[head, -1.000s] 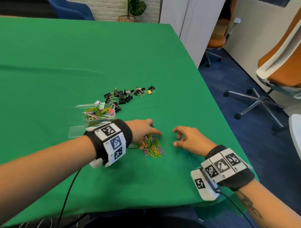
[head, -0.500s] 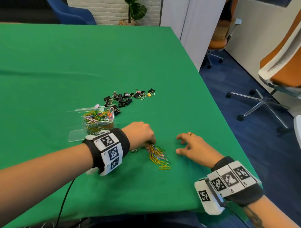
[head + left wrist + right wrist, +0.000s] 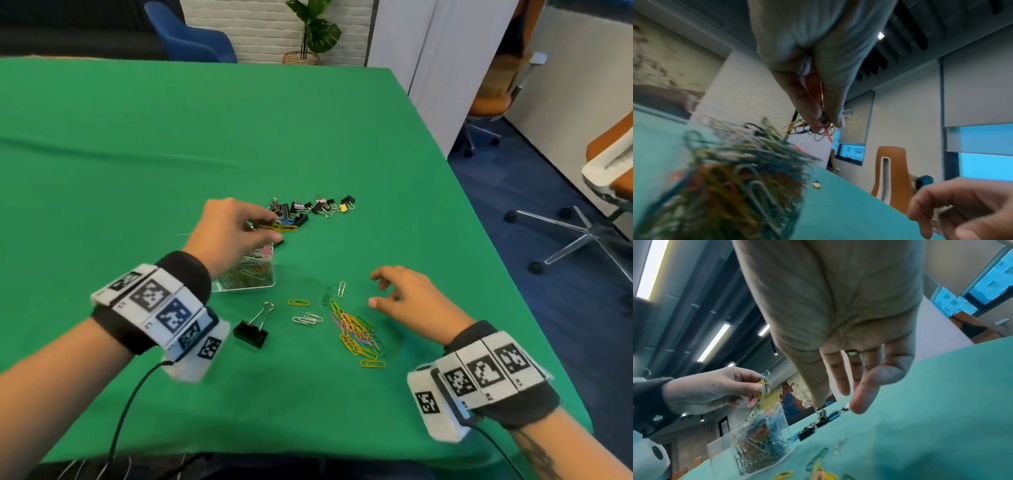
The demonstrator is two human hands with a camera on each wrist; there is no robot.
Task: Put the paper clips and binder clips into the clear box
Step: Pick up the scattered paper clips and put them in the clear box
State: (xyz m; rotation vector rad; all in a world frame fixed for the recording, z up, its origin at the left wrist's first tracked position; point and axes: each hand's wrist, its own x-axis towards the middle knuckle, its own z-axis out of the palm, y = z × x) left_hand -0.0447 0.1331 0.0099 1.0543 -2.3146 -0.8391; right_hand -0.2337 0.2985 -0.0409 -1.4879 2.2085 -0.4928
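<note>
My left hand (image 3: pixel 229 236) is above the clear box (image 3: pixel 255 279), fingertips pinched together on a small bunch of paper clips (image 3: pixel 275 226). The wrist view shows the clips dangling just over the heap in the box. My right hand (image 3: pixel 409 298) hovers low over the green tablecloth (image 3: pixel 205 137), right of the loose pile, fingers apart and lightly bent, holding nothing.

Step in hand, as I read it: drop this bunch in. To do it well, I'd centre the pinch over the opening, go lower before letting go, and part thumb and fingers fully so hooked clips don't hang on. The box looks nearly full to the rim, so a high release likely bounces clips out. The right hand could steady the box wall.

Contents: the box holds a dense tangle of coloured clips, no binder clips that I can make out.

Still out on the cloth: loose pile of paper clips (image 3: pixel 356 334) near right of the box, a few strays left of it, one black binder clip (image 3: pixel 251 330) near the box, and a binder clip cluster (image 3: pixel 315 207) far right of it.
</note>
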